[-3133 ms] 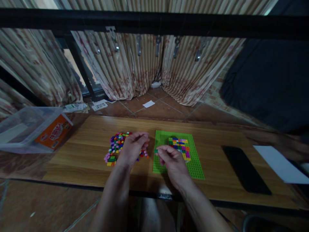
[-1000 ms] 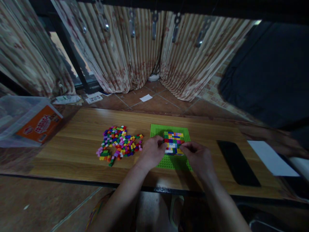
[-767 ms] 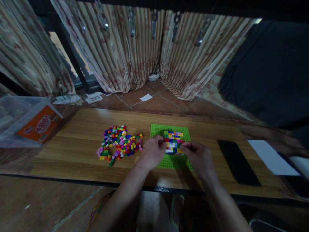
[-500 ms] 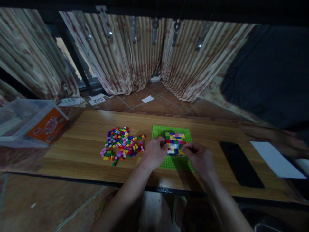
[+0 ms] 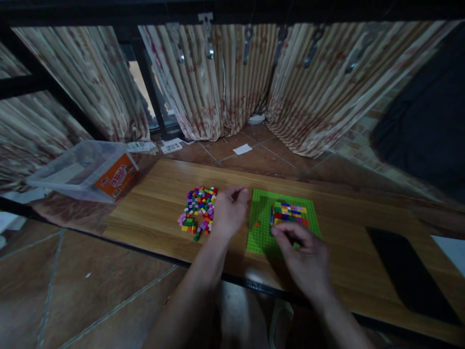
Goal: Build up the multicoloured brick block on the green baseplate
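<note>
"Since a second ago, my left hand (image 5: 229,213) has moved off the block (image 5: 290,210) to between plate (image 5: 260,202) and pile (image 5: 199,206)."
"How far along?"
"Rows are joined into the block, nearer the plate's right edge; the pile lies loose toward the bench's (image 5: 348,242) left edge."
"Hands?"
"Left curled, right hand (image 5: 305,253) by the block's near-left corner; whether either grips anything, I can't tell."

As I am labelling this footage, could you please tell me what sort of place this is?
Probably a room in a home: there are striped curtains, a tiled floor and toy bricks on a table.
</note>
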### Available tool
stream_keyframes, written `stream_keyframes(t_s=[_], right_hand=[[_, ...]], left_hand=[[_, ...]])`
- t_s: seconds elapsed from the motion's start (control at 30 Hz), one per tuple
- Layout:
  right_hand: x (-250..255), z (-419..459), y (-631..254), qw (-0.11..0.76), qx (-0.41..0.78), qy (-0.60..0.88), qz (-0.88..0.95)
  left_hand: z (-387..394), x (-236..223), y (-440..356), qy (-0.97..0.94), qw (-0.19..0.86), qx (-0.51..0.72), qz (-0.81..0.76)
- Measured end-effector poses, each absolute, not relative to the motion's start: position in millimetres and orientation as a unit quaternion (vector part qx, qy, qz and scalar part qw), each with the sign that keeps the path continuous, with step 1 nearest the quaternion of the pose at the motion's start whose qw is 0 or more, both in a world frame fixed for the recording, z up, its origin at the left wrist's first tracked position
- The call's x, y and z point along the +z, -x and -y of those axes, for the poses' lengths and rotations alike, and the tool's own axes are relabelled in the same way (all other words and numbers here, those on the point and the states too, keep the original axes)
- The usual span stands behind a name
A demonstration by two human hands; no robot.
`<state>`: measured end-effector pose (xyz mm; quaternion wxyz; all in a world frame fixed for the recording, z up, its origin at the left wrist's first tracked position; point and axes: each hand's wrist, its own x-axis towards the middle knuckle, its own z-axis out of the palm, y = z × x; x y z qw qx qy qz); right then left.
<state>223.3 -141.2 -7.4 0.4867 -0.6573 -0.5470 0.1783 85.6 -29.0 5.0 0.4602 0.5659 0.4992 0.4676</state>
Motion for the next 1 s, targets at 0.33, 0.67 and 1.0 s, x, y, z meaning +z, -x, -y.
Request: stream_keyframes(t_s=[0.33,0.67,1.0], right_hand=[[-30.1,124.5,-180.6,0.329,0.150,0.647,0.671],[-38.6,107.8,-163.8,0.253,0.101,0.690,0.671],[-8.4,128.0,-205.3,0.421,0.195,0.653,0.599]], left_hand=[[14.8,23.1,-46.3,-0.270,0.577,0.620,-0.458],[15.4,20.2,-40.4,-0.258,0.612,0.619,-0.419],[20.3,21.4,-52.4,-0.329,0.627,0.542,-0.453]])
